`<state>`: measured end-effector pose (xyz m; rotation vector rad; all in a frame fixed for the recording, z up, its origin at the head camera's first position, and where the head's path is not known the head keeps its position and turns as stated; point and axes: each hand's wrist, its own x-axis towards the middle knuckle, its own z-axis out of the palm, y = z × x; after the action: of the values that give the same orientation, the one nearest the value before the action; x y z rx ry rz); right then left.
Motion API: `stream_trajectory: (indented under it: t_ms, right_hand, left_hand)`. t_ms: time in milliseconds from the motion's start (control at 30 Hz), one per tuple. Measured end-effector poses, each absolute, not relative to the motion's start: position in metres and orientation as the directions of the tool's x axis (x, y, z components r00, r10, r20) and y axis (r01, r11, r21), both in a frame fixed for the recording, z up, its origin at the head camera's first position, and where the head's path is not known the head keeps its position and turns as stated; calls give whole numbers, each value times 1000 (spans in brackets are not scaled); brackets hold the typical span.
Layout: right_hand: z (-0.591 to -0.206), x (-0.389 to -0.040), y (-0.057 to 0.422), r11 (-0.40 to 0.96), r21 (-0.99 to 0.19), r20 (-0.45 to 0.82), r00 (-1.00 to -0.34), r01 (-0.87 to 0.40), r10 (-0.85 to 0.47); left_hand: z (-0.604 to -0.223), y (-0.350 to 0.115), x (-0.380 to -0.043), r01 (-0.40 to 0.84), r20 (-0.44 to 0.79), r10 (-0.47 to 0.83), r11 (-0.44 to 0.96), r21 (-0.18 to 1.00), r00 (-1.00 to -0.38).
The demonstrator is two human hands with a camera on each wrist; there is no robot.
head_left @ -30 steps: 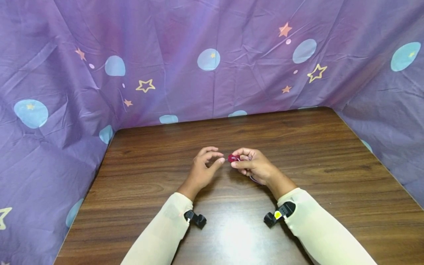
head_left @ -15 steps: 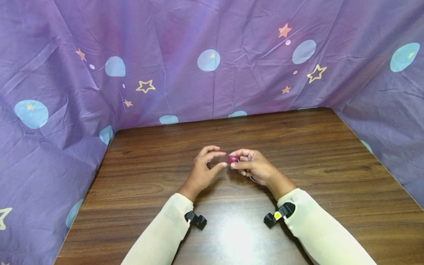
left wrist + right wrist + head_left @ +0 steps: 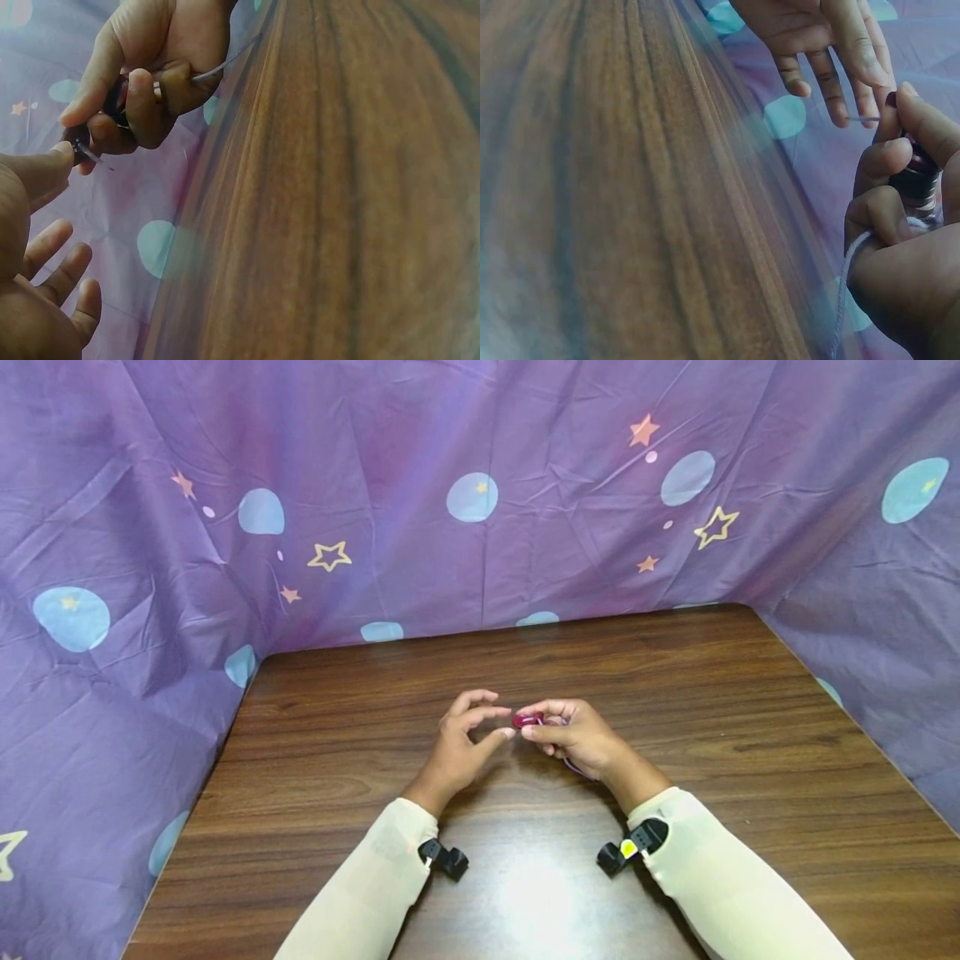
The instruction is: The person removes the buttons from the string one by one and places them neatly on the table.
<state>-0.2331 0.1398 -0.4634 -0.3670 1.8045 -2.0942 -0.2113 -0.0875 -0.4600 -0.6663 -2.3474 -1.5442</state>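
In the head view my right hand [image 3: 581, 739] pinches a small red disc [image 3: 527, 720] between thumb and fingers. The right wrist view has a short tip of pale lavender cord [image 3: 864, 118] sticking out beside that disc. Held in the same hand's curled fingers is a stack of dark, shiny discs [image 3: 915, 180], and a tail of the cord [image 3: 843, 292] hangs below the hand. My left hand [image 3: 461, 739] is close by on the left, thumb and forefinger parted, their tips right at the disc. Its other fingers are spread.
Both hands are over a dark brown wood-grain table [image 3: 360, 860]. A purple curtain [image 3: 420, 527] with stars and blue spots hangs along its back and sides. Each pale sleeve [image 3: 360, 885] carries a black wrist camera [image 3: 442, 856].
My left thumb and forefinger have parted wider and come slightly nearer the red disc. The disc has tilted in my right fingers and appears flatter. The right arm has hardly moved.
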Motion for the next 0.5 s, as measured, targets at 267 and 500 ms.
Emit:
stream_trajectory:
  t_ms: [267,500]
  right_hand:
    - [-463,-234,138,2,-1000,17,-945,-18,-328]
    - [-462,-233,137,102,-989,69,-952,-103,-297]
  left_hand:
    - [-461,-88,-212,509,459,228,274,816,-858]
    - [-463,-89,-213,496,441,246,246,833,-863]
